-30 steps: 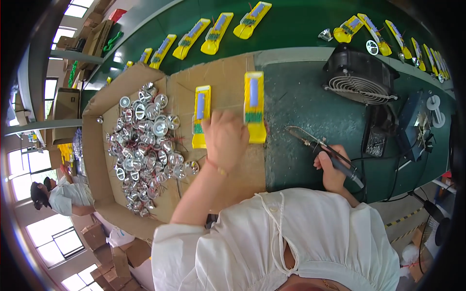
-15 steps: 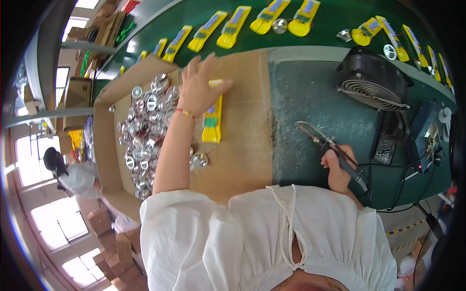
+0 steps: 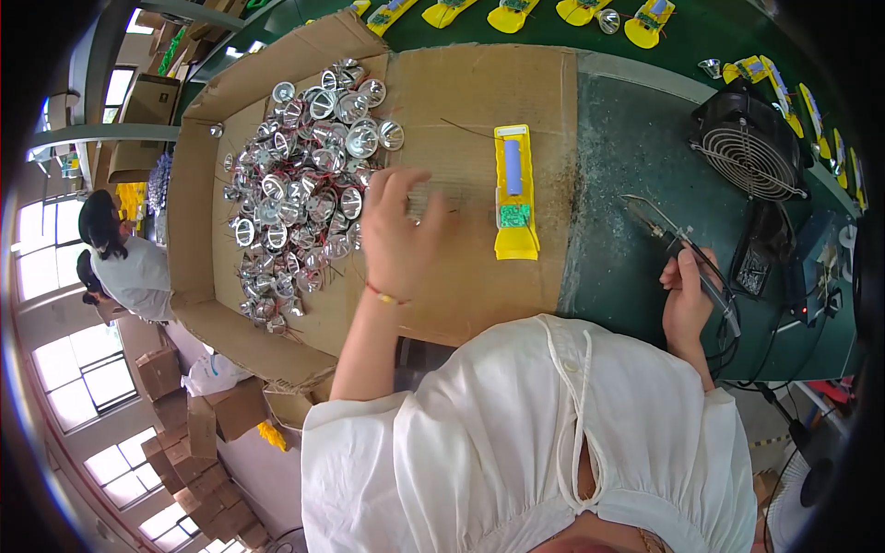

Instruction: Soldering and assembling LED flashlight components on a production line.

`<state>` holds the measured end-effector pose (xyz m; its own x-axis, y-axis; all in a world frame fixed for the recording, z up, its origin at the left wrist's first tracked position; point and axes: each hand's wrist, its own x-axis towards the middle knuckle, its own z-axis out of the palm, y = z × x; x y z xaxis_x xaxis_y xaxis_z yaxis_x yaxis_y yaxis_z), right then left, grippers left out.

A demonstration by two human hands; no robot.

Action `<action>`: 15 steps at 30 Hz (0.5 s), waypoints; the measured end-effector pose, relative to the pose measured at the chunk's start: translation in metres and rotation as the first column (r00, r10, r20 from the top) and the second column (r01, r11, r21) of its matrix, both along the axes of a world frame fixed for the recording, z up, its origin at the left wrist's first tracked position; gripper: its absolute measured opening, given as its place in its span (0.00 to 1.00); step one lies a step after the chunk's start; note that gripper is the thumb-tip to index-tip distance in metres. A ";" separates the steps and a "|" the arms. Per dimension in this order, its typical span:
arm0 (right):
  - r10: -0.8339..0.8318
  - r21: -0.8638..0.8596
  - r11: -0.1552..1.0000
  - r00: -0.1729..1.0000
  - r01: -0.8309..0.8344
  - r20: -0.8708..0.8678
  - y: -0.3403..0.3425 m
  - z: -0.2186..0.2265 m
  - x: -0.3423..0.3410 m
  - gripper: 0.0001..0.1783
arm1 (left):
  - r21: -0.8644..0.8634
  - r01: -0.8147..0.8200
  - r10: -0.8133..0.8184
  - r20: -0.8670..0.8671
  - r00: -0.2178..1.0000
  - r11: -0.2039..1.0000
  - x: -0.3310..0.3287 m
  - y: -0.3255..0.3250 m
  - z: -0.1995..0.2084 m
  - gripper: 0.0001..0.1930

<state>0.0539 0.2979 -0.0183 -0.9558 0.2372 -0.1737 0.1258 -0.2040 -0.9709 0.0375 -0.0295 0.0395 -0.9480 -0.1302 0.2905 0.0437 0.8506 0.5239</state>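
Beside heaped reflectors, my left hand spreads, blurred; my right hand grips a soldering iron (partly hidden).

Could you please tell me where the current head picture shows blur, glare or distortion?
In the head view, the left hand looks blurred, while the soldering iron in the right hand looks sharper; same view, the windows at left are blown out and the silvery reflectors glint; also head view, fisheye distortion curves the green workbench's far edge and the corners go black.
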 end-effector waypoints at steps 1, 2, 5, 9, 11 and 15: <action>0.003 0.003 1.000 1.000 -0.003 -0.002 -0.002 0.001 0.002 0.08 | -0.001 -0.017 0.017 0.058 0.998 1.000 0.007 -0.007 0.003 0.08; 0.036 -0.010 0.999 0.999 -0.036 0.009 -0.004 0.002 0.003 0.08 | 0.002 -0.020 0.019 0.056 0.998 1.000 0.012 -0.007 0.000 0.08; 0.084 -0.035 0.996 0.996 -0.084 0.011 -0.015 0.009 0.004 0.08 | -0.690 0.091 -0.125 0.001 0.992 0.718 0.022 -0.004 -0.033 0.06; 0.146 -0.057 0.987 0.989 -0.147 -0.023 -0.034 0.017 0.004 0.08 | -0.543 -0.001 -0.051 -0.080 0.995 0.840 0.017 -0.006 -0.044 0.06; 0.183 -0.024 0.983 0.983 -0.184 -0.024 -0.036 0.020 0.006 0.08 | -0.130 -0.011 0.024 0.103 0.994 0.991 0.019 0.002 -0.023 0.05; 0.336 0.038 0.941 0.942 -0.335 -0.021 -0.042 0.022 0.013 0.07 | 0.441 -0.128 -0.005 0.288 0.958 0.888 0.032 0.010 -0.032 0.07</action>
